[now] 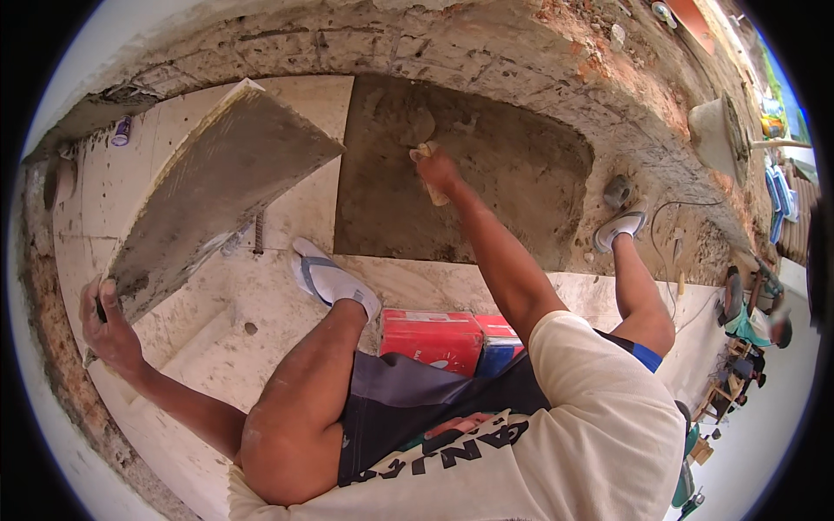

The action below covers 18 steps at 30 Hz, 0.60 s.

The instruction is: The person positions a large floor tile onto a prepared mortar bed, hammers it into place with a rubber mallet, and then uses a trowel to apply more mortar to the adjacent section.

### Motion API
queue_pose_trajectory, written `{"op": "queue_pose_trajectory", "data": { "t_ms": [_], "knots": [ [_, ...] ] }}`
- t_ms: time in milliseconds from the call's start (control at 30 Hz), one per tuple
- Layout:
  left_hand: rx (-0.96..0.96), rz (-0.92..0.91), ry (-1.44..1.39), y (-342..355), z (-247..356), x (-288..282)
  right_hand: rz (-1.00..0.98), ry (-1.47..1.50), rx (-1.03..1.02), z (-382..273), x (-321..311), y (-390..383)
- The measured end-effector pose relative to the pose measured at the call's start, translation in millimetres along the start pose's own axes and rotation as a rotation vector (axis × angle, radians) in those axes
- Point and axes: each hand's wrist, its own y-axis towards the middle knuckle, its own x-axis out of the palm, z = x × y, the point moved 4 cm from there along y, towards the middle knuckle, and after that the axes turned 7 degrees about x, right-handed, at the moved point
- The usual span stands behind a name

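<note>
Tile, large and square-edged, is what the work centres on: it stands tilted on the left, its mortar-smeared face turned up toward the right, over pale tiles that lie flat on the floor. The left hand is curled around its near corner, thumb on the coated face, the other fingers partly hidden by the slab's edge. A short ribbed rod stands just below its right edge (whether it props the slab, I cannot tell). The right hand reaches out over the dark, damp mortar bed with its fingers closed around a pale-handled tool, probably a trowel, whose blade blends into the grey-brown surface. The bed lies between the flat tiles and the rough wall, fairly level, with a few lumps and scrape marks near the tool. The step in hand looks like dressing this bed while the tile is kept raised to one side. As I judge it, the next move calls for knocking down those lumps, then a firm hold on the tile at two edges, because one hand at a corner would hardly steer it; its coated face should go downward, with its edge lined up against the neighbouring tile and the mortar not scraped on the way.
</note>
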Motion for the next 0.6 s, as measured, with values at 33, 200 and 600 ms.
{"op": "queue_pose_trajectory", "data": {
  "t_ms": [33,200,600],
  "knots": [
    [-0.021,0.005,-0.017,-1.2,-3.1,1.7,-0.018,-0.066,-0.066,-6.8,-2.0,0.4],
    [0.03,-0.012,0.014,1.5,-3.7,2.1,-0.093,-0.232,-0.06,-26.0,12.1,36.2],
    [-0.006,0.008,0.065,3.3,8.0,4.0,-0.179,-0.217,-0.094,-36.0,4.7,44.1]
  ]
}}
